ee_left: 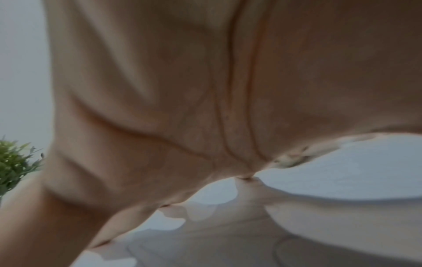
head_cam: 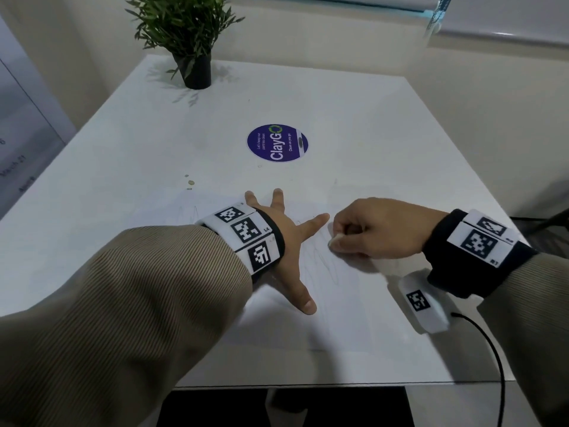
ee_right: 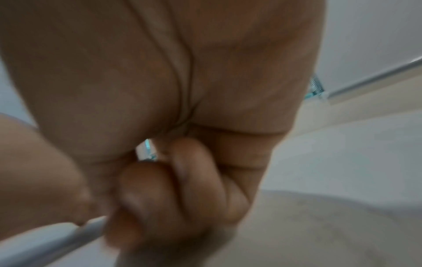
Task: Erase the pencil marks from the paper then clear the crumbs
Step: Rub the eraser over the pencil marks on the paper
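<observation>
A white sheet of paper (head_cam: 345, 309) lies on the white table (head_cam: 123, 180) near its front edge. Faint pencil marks (head_cam: 320, 263) run across it. My left hand (head_cam: 289, 241) lies flat on the paper's left part, fingers and thumb spread wide. To its right, my right hand (head_cam: 340, 238) is curled and pinches a small white eraser (head_cam: 336, 242) whose end touches the paper by the marks. The left wrist view shows only the palm (ee_left: 205, 90) just above the surface. In the right wrist view I see curled fingers (ee_right: 182, 180), blurred.
A potted plant (head_cam: 197, 72) stands at the table's far left. A round purple sticker (head_cam: 277, 143) sits at mid-table, with small stains (head_cam: 190, 182) to its left. A black cable (head_cam: 492, 349) hangs over the front right edge. A dark chair (head_cam: 551, 229) is at the right.
</observation>
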### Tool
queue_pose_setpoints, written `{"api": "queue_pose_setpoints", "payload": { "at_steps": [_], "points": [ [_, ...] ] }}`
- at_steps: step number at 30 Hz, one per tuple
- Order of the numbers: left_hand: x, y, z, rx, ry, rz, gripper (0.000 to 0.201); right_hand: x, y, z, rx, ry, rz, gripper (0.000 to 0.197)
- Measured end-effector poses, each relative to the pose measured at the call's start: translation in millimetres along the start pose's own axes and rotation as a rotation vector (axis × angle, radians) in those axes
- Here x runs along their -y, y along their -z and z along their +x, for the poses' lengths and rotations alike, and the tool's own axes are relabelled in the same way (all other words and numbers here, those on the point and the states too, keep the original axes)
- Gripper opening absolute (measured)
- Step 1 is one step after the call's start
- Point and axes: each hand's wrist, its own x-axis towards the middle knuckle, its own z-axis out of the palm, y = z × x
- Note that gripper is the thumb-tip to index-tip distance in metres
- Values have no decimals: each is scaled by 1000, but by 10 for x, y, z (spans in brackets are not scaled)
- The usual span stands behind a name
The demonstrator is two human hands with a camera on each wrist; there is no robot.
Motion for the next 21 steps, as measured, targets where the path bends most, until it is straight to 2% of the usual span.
{"api": "queue_pose_setpoints", "payload": {
  "at_steps": [1, 2, 5, 6, 7, 9, 10, 13, 14, 15, 17, 18, 21],
  "points": [
    [1, -2, -2, 6, 4, -4, 145, 20, -16, -24, 84, 5, 42, 33],
    [-1, 7, -5, 7, 7, -5, 145, 11, -9, -23, 101, 1, 56, 34],
    [-9, 14, -10, 9, 4, 2, 144, -52, 39, 16, -110, -57, -32, 32],
    [-10, 9, -12, 7, 6, 3, 145, -39, 33, 9, -122, -60, -48, 31],
    [-9, 7, -15, 5, 8, 4, 145, -5, 13, -19, -78, -35, -43, 32],
    [-11, 13, -16, 2, 11, 10, 145, 55, -38, -79, 103, -4, 30, 34],
    [-11, 18, -17, 2, 12, 10, 145, 59, -42, -85, 121, -9, 47, 34],
    [-18, 25, -24, 3, 10, 10, 145, 0, 13, -56, -115, -73, -45, 33],
    [-21, 22, -29, 3, 11, 11, 145, 0, 1, -62, -132, -76, -54, 33],
    [-26, 26, -29, 4, 13, 11, 145, 22, -19, -85, -91, -54, -46, 33],
    [-21, 21, -37, 10, 22, 6, 146, 61, -66, -133, 78, -30, 30, 35],
    [-20, 23, -41, 9, 23, 7, 145, 62, -65, -143, 103, -36, 55, 36],
    [-22, 17, -41, -13, 2, 15, 144, 11, -10, -131, -81, -86, -30, 35]
  ]
}}
